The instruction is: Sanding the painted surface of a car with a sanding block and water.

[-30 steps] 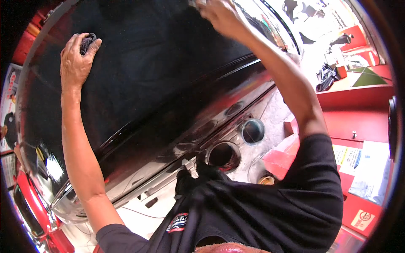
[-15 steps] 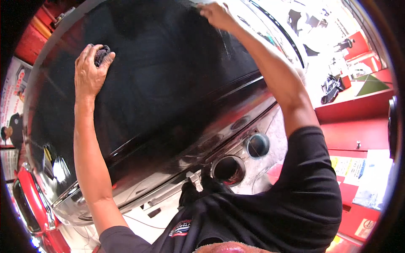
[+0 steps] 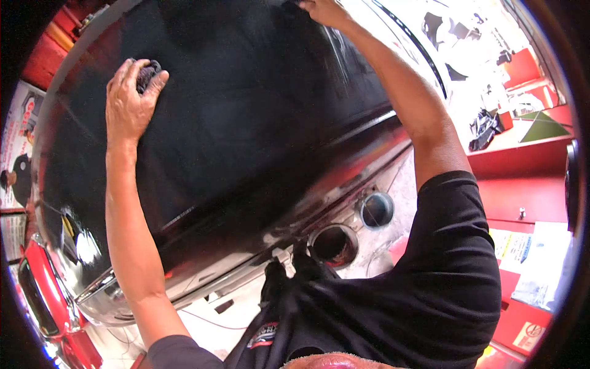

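A broad, glossy black car body panel (image 3: pixel 233 98) stretches out in front of me. On its left part rests my left hand (image 3: pixel 131 98), closed around a bunched dark cloth (image 3: pixel 147 75) with the thumb on one side and fingers on the other. My right arm reaches to the far side of the panel, where my right hand (image 3: pixel 324 12) is partly cut off by the upper edge of the picture. Its fingers are bent beside something dark at the panel's surface, too unclear to name. Pale streaks (image 3: pixel 338 52) of reflection or residue show just nearer than that hand.
Two round open ducts (image 3: pixel 376 210) stand on the floor between my body and the car's edge. A red cabinet (image 3: pixel 501 187) with papers is at the right. Another red vehicle (image 3: pixel 46 295) shows at lower left, and a person (image 3: pixel 21 175) at the far left.
My right hand has slid farther away along the panel, partly out of the picture. The left hand has shifted only slightly and still grips the cloth.
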`<control>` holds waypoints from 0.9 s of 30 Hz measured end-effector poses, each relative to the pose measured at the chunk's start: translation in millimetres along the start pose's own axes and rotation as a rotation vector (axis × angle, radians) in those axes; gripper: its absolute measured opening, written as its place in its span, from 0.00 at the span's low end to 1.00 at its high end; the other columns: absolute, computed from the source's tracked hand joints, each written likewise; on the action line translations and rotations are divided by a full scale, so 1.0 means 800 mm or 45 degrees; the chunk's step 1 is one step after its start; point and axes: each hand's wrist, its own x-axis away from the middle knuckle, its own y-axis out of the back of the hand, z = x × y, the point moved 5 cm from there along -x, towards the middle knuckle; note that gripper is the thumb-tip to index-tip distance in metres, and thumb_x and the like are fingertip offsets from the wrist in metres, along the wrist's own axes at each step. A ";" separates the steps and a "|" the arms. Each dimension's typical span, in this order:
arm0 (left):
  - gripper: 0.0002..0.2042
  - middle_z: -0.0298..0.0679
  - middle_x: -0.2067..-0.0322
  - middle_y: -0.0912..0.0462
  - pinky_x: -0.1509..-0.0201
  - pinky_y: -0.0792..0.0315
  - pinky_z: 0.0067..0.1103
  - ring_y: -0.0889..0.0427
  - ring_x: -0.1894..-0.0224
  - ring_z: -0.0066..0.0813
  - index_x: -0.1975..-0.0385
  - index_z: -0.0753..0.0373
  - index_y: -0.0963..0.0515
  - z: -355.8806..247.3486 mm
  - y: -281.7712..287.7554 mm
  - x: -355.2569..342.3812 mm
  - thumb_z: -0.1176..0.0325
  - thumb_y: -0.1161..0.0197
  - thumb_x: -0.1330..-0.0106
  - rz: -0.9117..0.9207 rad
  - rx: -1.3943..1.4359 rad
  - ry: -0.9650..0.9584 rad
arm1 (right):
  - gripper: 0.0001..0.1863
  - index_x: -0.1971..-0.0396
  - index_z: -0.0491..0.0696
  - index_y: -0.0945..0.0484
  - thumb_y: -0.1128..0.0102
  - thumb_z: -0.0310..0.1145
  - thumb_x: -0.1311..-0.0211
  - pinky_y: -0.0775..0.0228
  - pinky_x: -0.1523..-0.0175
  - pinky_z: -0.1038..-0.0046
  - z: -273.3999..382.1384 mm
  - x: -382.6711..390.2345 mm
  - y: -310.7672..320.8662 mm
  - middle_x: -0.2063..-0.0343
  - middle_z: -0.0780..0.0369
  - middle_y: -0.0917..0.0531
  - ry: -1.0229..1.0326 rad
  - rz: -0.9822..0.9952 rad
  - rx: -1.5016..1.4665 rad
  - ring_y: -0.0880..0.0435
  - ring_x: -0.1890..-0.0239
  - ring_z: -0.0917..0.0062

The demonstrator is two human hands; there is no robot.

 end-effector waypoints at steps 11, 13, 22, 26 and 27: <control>0.31 0.54 0.38 0.18 0.25 0.34 0.42 0.24 0.31 0.52 0.43 0.62 0.17 0.018 0.024 0.030 0.37 0.36 0.28 0.077 -0.095 0.082 | 0.21 0.35 0.54 0.17 0.39 0.40 0.23 0.31 0.31 0.56 0.159 0.136 0.081 0.40 0.52 0.17 0.317 0.209 0.191 0.19 0.38 0.55; 0.32 0.54 0.38 0.19 0.25 0.35 0.42 0.24 0.31 0.52 0.42 0.62 0.18 0.017 0.020 0.026 0.36 0.37 0.27 0.077 -0.060 0.098 | 0.21 0.35 0.49 0.19 0.43 0.40 0.20 0.28 0.40 0.57 0.098 0.063 0.030 0.50 0.50 0.15 0.056 0.218 0.096 0.17 0.48 0.55; 0.32 0.56 0.34 0.22 0.24 0.36 0.42 0.26 0.29 0.55 0.38 0.60 0.19 0.034 0.026 0.039 0.37 0.37 0.27 0.157 -0.099 0.115 | 0.20 0.38 0.57 0.14 0.35 0.38 0.27 0.26 0.39 0.57 0.237 0.186 0.103 0.44 0.55 0.15 0.316 0.154 0.061 0.18 0.46 0.55; 0.33 0.55 0.36 0.20 0.23 0.36 0.42 0.25 0.30 0.53 0.42 0.61 0.17 0.027 0.028 0.035 0.34 0.39 0.28 0.110 -0.077 0.112 | 0.20 0.38 0.58 0.14 0.34 0.40 0.28 0.26 0.37 0.58 0.206 0.164 0.087 0.40 0.57 0.16 0.377 0.107 0.209 0.18 0.46 0.57; 0.33 0.55 0.36 0.20 0.23 0.36 0.42 0.25 0.30 0.53 0.42 0.61 0.17 0.021 0.031 0.035 0.34 0.39 0.28 0.115 -0.088 0.105 | 0.20 0.38 0.59 0.15 0.34 0.41 0.28 0.26 0.37 0.57 0.172 0.127 0.065 0.42 0.59 0.14 0.411 0.060 0.139 0.17 0.45 0.59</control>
